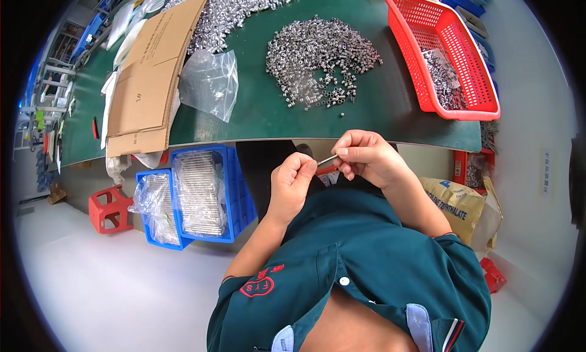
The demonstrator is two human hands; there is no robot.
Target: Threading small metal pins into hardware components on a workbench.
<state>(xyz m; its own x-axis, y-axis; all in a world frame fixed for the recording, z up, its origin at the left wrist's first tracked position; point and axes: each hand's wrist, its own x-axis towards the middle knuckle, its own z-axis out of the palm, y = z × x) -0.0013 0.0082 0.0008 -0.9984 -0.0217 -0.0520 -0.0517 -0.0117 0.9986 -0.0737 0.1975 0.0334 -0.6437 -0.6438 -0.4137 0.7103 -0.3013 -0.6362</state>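
Observation:
Just off the near edge of the green table, my left hand [290, 185] and my right hand [370, 159] come close together. Between them runs a thin metal rod [326, 160], slightly tilted, its right end higher. Thumb and fingers of my left hand pinch one end, and those of my right hand pinch the other. Fingers cover both rod ends. Beyond the hands, a pile of small silver metal cylinders [317, 53] lies spread on the table, with a few stray pieces at its near edge.
A red perforated basket [421, 77] holding small metal parts sits at the table's right. Flattened cardboard [143, 77], a clear plastic bag [210, 82] and another heap of metal parts [235, 10] lie left. Blue crates [244, 196] and a red stool [110, 210] stand below; a yellow sack [452, 205] is right.

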